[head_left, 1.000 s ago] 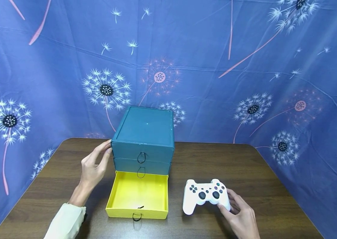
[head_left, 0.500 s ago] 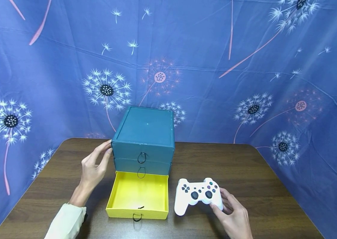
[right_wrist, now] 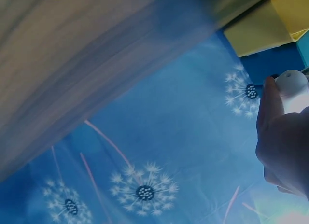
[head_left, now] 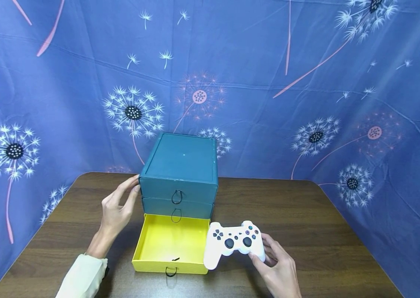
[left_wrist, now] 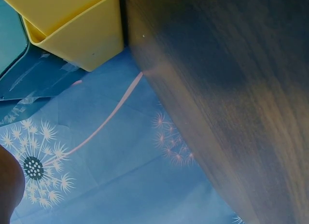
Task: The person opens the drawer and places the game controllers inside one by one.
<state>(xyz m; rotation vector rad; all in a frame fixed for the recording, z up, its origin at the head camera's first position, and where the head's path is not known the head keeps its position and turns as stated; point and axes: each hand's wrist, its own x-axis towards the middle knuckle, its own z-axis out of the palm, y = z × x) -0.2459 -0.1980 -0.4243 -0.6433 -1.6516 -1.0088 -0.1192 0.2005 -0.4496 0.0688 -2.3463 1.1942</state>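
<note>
In the head view my right hand grips the right handle of a white game controller. The controller's left handle overlaps the right front corner of a pulled-out yellow drawer; a small black mark shows on the drawer's floor. That drawer is the lowest of a teal drawer box. My left hand rests its fingertips against the box's left side, fingers fairly straight. In the right wrist view, my right hand holds one end of the controller. Only a dark bit of the left hand shows in the left wrist view.
Two upper teal drawers with black loop pulls are pushed in. A yellow drawer front carries another loop pull. Everything stands on a brown wooden table, with a blue dandelion-print cloth hanging behind.
My right hand has carried the controller left, from beside the yellow drawer to over its right front corner. The left hand, box and drawer have stayed put.
</note>
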